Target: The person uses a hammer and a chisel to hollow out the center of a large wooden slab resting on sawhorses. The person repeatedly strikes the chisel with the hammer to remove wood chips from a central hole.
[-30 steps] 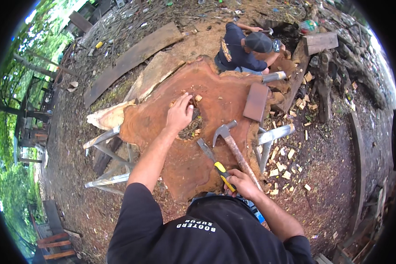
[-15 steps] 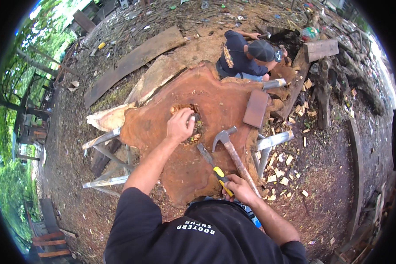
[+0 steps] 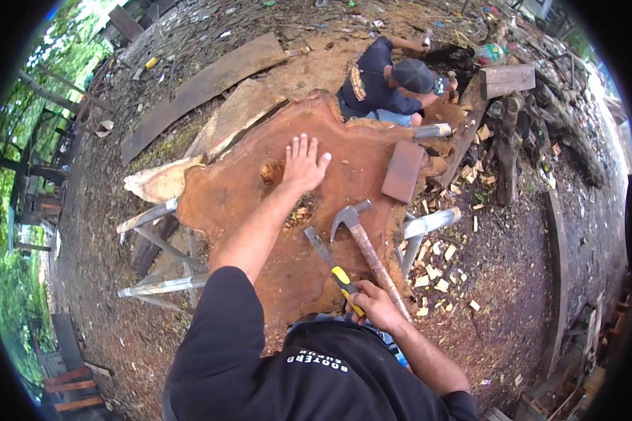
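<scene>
metal chisel [image 3: 338, 272]; right grip [image 3: 374, 304] curled around it

Wood slab [image 3: 288, 270] on metal legs [image 3: 165, 286]. L. hand [image 3: 304, 165] palm-down, fingers spread, over slab's far half. R. hand [image 3: 376, 307] grips chisel [image 3: 336, 272] w/ yel./blk. handle at slab's near edge. Claw hammer [image 3: 367, 248] lies on slab, rt. side; red-brn. block [image 3: 403, 172] at slab's rt. edge. Co-worker [image 3: 374, 88] beyond slab's far edge; wood chips [image 3: 433, 272] on grnd., rt. of slab.

1 yellow-and-black chisel [image 3: 340, 276] (blade pointing forward) slants over a broad, reddish-brown wood slab [image 3: 221, 189] with wavy edges.
</scene>
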Available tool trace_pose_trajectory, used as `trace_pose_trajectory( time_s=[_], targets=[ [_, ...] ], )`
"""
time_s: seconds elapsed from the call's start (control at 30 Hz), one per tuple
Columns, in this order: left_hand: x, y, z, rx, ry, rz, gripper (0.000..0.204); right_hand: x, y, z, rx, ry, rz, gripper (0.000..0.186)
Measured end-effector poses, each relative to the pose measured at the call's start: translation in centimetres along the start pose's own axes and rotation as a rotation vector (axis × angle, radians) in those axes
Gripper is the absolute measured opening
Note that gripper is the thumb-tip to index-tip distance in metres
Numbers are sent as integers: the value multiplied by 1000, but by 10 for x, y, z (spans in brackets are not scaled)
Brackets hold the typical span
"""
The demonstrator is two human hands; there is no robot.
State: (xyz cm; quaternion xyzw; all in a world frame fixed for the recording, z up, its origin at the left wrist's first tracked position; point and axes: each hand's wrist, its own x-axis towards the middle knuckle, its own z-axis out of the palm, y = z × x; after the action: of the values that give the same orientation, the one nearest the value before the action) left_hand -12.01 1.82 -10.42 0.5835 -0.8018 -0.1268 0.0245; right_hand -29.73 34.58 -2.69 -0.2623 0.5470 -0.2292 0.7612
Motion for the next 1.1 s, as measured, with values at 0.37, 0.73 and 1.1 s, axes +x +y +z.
trace_pose_trajectory(
  time_s=[0.37,0.73,1.1],
  targets=[
    [-215,16,-52,-547,295,107,42,-15,-31,-5,-650,318,-509,38],
    [-207,19,-102,-575,127,168,27,-26,-101,8,-653,183,-824,57],
    [-62,-81,-142,-992,291,-93,40,-10,1,-38,-1025,693,-461,47]
  ],
)
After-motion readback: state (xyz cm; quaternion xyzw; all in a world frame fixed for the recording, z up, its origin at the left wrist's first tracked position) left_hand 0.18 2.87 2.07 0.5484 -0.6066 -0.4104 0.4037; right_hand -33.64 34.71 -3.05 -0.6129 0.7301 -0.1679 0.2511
